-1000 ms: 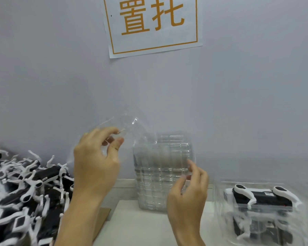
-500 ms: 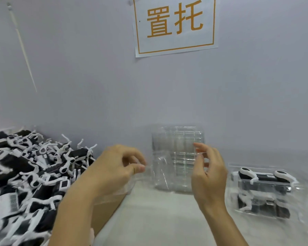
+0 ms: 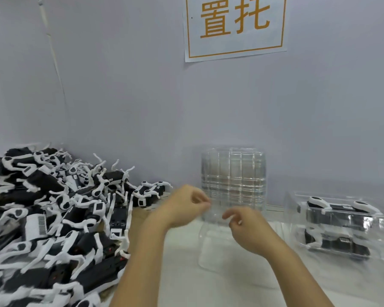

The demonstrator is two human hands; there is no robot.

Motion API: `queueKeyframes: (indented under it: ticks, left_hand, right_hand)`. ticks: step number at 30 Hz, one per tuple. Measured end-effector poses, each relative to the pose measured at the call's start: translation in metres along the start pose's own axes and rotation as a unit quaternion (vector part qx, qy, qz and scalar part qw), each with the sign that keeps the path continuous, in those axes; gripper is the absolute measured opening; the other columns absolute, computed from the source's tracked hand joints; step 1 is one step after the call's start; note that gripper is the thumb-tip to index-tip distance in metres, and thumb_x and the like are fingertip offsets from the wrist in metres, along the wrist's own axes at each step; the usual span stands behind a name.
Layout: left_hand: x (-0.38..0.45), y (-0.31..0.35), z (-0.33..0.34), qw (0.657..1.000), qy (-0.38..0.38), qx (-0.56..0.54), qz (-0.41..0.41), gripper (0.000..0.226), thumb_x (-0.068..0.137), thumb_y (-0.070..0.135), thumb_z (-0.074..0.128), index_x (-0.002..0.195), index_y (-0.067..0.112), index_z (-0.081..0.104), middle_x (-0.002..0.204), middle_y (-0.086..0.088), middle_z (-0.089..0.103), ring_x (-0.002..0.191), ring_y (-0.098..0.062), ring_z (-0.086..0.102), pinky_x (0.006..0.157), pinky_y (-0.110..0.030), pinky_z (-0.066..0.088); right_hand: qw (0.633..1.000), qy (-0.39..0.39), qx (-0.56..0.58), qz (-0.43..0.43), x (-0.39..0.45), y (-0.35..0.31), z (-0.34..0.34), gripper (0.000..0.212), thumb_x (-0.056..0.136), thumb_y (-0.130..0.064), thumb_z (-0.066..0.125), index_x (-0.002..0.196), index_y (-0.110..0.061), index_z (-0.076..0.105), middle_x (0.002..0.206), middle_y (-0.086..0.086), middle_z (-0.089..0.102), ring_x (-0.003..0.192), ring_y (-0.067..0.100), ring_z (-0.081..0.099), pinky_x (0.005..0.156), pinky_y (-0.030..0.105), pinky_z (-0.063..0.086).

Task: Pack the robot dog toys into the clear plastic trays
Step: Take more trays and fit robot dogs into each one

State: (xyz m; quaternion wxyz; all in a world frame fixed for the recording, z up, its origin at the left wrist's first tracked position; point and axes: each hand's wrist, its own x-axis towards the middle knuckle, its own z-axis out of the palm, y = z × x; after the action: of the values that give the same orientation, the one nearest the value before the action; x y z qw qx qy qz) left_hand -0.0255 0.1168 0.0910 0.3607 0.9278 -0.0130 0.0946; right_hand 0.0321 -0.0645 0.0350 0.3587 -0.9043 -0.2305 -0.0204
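Since the earlier frame both hands had dropped lower and drawn closer together, bringing the single clear tray down to the counter. Left hand pinched the tray's near upper edge between thumb and curled fingers; motion blur hid the finer grip. Right hand sat just beside the left, fingers curled at the tray's rim, apparently pinching it too, though blur left that uncertain. The tray lay directly below and between the two hands, its lower part resting on the counter. Just behind the hands stood the stack of clear trays, upright against the wall. Well to the left of the left hand lay the heap of black-and-white robot dog toys. To the right of the right hand sat packed trays holding toys. Above the hands, a paper sign with orange characters hung on the wall.
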Motion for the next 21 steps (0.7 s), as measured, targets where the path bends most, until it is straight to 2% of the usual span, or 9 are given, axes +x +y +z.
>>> queueKeyframes:
  ticks: [2,4,5,6,8,11,13,18,21]
  left_hand:
    - [-0.002,-0.022,-0.015,0.986,0.157,0.02,-0.048,0.015,0.09,0.015,0.061,0.083,0.019,0.073,0.091,-0.004,0.071,0.079,-0.015,0.061,0.066,-0.022,0.047]
    - [-0.003,-0.055,-0.024,0.955,0.262,0.072,-0.115,0.019,0.09,0.01,0.056,0.093,0.014,0.075,0.103,-0.013,0.07,0.097,-0.025,0.062,0.082,-0.031,0.05]
    - [-0.003,-0.071,-0.027,0.946,0.261,0.102,-0.166,0.024,0.091,0.012,0.054,0.105,0.011,0.073,0.116,-0.016,0.066,0.111,-0.033,0.058,0.094,-0.039,0.048]
    - [-0.003,-0.085,-0.027,0.94,0.227,0.128,-0.221,0.029,0.093,0.014,0.05,0.115,0.009,0.069,0.129,-0.019,0.058,0.121,-0.038,0.052,0.102,-0.045,0.043]
    - [-0.002,-0.101,-0.024,0.934,0.149,0.147,-0.29,0.034,0.094,0.01,0.044,0.121,0.0,0.063,0.139,-0.024,0.049,0.124,-0.042,0.048,0.106,-0.048,0.041]
    - [0.003,-0.104,-0.018,0.937,0.157,0.131,-0.282,0.023,0.094,0.003,0.042,0.104,-0.005,0.061,0.119,-0.024,0.06,0.105,-0.037,0.056,0.087,-0.038,0.047]
    - [0.004,-0.101,-0.016,0.936,0.167,0.134,-0.279,0.015,0.093,0.003,0.044,0.097,-0.003,0.058,0.111,-0.024,0.063,0.101,-0.036,0.057,0.077,-0.034,0.044]
    - [0.0,-0.1,-0.015,0.931,0.212,0.125,-0.268,0.026,0.089,-0.003,0.05,0.098,0.008,0.071,0.118,-0.022,0.064,0.112,-0.036,0.057,0.092,-0.036,0.048]
    - [0.001,-0.096,-0.016,0.927,0.292,0.066,-0.228,0.025,0.089,-0.006,0.052,0.089,0.01,0.072,0.112,-0.02,0.065,0.098,-0.036,0.062,0.088,-0.039,0.052]
  right_hand:
    - [0.998,-0.049,-0.028,0.016,-0.001,0.005,0.004,0.037,0.097,-0.014,0.039,0.118,-0.03,0.065,0.113,-0.004,0.059,0.077,0.004,0.06,0.06,0.017,0.045]
    - [0.996,-0.072,-0.037,0.025,-0.001,0.006,0.005,0.037,0.097,-0.016,0.04,0.121,-0.03,0.063,0.123,0.0,0.057,0.081,0.005,0.06,0.065,0.02,0.046]
    - [0.996,-0.072,-0.035,0.025,-0.001,0.005,0.004,0.036,0.097,-0.017,0.04,0.122,-0.031,0.062,0.125,0.0,0.056,0.082,0.006,0.06,0.068,0.021,0.047]
    - [0.997,-0.07,-0.031,0.024,-0.001,0.005,0.004,0.036,0.097,-0.018,0.04,0.122,-0.031,0.062,0.126,0.001,0.055,0.083,0.007,0.06,0.071,0.022,0.049]
    - [0.997,-0.07,-0.028,0.021,-0.001,0.005,0.004,0.035,0.097,-0.019,0.041,0.122,-0.031,0.062,0.125,0.001,0.057,0.086,0.009,0.061,0.078,0.026,0.052]
    - [0.997,-0.073,-0.029,0.02,-0.002,0.004,0.004,0.036,0.097,-0.019,0.041,0.124,-0.031,0.062,0.126,0.002,0.056,0.09,0.013,0.062,0.084,0.029,0.053]
    - [0.997,-0.073,-0.027,0.02,-0.003,0.004,0.003,0.036,0.097,-0.019,0.042,0.125,-0.031,0.061,0.125,0.002,0.056,0.093,0.013,0.062,0.087,0.03,0.053]
    - [0.997,-0.073,-0.016,0.022,-0.004,0.004,0.003,0.036,0.097,-0.018,0.041,0.125,-0.03,0.061,0.119,0.003,0.061,0.084,0.012,0.061,0.084,0.03,0.054]
    - [0.996,-0.077,-0.019,0.028,-0.004,0.004,0.003,0.036,0.097,-0.019,0.042,0.125,-0.032,0.06,0.127,0.004,0.057,0.093,0.014,0.062,0.088,0.032,0.053]
